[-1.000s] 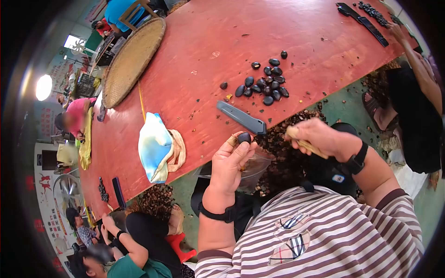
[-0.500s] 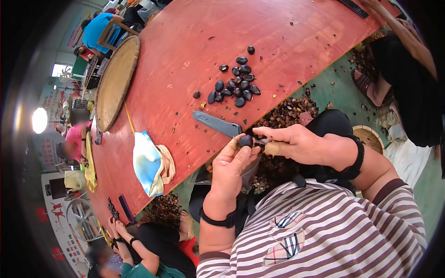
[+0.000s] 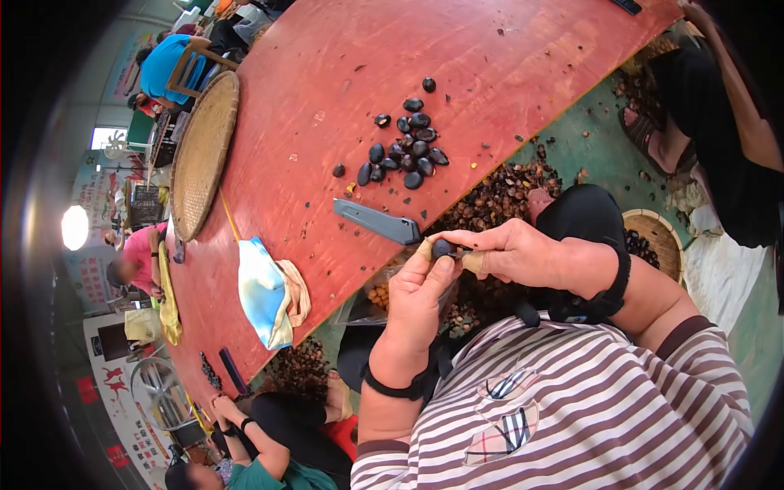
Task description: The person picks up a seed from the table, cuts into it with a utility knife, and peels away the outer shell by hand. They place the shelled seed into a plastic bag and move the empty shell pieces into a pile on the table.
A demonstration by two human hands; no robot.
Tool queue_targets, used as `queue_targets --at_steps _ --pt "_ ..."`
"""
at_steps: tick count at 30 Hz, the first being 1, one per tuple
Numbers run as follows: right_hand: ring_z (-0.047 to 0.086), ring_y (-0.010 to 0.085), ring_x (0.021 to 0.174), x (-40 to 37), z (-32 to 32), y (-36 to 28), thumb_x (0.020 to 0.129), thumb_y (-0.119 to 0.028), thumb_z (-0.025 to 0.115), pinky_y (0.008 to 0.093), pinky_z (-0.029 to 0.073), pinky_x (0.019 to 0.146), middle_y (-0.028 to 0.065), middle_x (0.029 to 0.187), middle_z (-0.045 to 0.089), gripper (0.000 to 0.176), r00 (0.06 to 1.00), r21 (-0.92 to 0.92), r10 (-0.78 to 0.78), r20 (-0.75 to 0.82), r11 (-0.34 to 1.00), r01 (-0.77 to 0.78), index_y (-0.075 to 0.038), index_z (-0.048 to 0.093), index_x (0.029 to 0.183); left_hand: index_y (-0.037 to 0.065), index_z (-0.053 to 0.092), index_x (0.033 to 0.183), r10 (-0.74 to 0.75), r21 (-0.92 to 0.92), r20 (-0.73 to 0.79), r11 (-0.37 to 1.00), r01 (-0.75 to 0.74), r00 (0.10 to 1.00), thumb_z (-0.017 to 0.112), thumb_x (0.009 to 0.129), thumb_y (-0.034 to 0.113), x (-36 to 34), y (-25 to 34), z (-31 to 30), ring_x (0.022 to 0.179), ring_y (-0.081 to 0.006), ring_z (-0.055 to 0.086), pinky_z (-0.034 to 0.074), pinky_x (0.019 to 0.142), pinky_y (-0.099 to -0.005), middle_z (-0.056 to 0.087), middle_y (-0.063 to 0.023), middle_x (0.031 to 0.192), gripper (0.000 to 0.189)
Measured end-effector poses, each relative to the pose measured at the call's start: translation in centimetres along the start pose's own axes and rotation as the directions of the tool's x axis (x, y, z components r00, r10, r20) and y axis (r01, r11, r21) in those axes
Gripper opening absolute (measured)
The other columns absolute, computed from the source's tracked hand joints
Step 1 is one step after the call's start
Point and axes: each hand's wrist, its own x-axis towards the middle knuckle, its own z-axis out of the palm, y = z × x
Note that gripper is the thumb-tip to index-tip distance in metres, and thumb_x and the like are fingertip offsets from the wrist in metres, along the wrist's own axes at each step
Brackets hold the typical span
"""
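Observation:
A dark round nut is pinched between the thumb and fingers of my left hand, just off the red table's edge. My right hand is closed against the nut's right side, with tan coverings on fingertips of both hands. Whatever the right fingers grip is too small to make out. A grey knife handle lies on the red table beside my left hand. Beyond it sits a loose group of shiny dark nuts.
A woven tray and a blue-white cloth mask rest on the table. Shell pieces cover the floor below its edge. A basket stands at the right. Other people sit around the table.
Both hands stay around the nut, which has shifted slightly right and down. The view has turned a little, showing more of the basket. The co-worker's hands at the lower left have moved down and right.

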Motion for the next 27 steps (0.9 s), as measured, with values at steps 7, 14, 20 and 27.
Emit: queue_targets --at_steps 7,14,20,27 --pt "0.049 0.0100 0.060 1.2 0.5 2.7 0.080 -0.010 0.049 0.0234 0.041 0.058 0.0054 0.067 0.055 0.030 0.954 -0.205 -0.272 -0.125 0.948 0.243 -0.009 0.051 0.110 -0.004 0.043 0.111 -0.016 -0.006 -0.061 1.000 0.015 0.998 0.045 0.085 0.012 0.3 -0.6 0.4 0.091 -0.0143 0.053 0.043 0.081 -0.0268 0.052 -0.0081 0.101 0.030" --pt "0.052 0.0132 0.057 2.0 0.3 3.3 0.080 -0.013 0.050 0.0248 0.043 0.057 0.0116 0.067 0.056 0.024 0.926 -0.310 -0.342 -0.158 0.908 0.283 -0.010 0.055 0.103 -0.004 0.047 0.109 0.019 0.025 -0.066 1.000 -0.017 0.998 0.047 0.084 0.009 0.7 -1.4 0.4 0.085 -0.0090 0.052 0.042 0.076 -0.0213 0.054 -0.0043 0.095 0.028" --pt "0.050 0.0097 0.056 2.3 -0.3 2.4 0.079 -0.010 0.050 0.0234 0.042 0.054 0.0028 0.065 0.055 0.024 0.964 -0.197 -0.250 -0.091 0.953 0.229 -0.007 0.057 0.101 -0.003 0.047 0.109 0.089 0.146 -0.044 0.986 -0.081 0.995 0.046 0.084 0.005 0.7 -1.6 0.1 0.080 -0.0065 0.051 0.042 0.071 -0.0181 0.056 -0.0025 0.089 0.026" --pt "0.039 0.0037 0.043 2.1 -0.5 1.5 0.077 -0.007 0.049 0.0180 0.032 0.039 -0.0013 0.060 0.051 0.029 0.985 0.236 0.170 -0.019 0.958 -0.161 -0.011 0.058 0.104 -0.004 0.045 0.111 0.117 0.301 -0.028 0.948 -0.103 0.993 0.044 0.085 0.004 0.3 -1.2 -0.4 0.079 -0.0069 0.051 0.041 0.071 -0.0177 0.056 -0.0027 0.087 0.028"
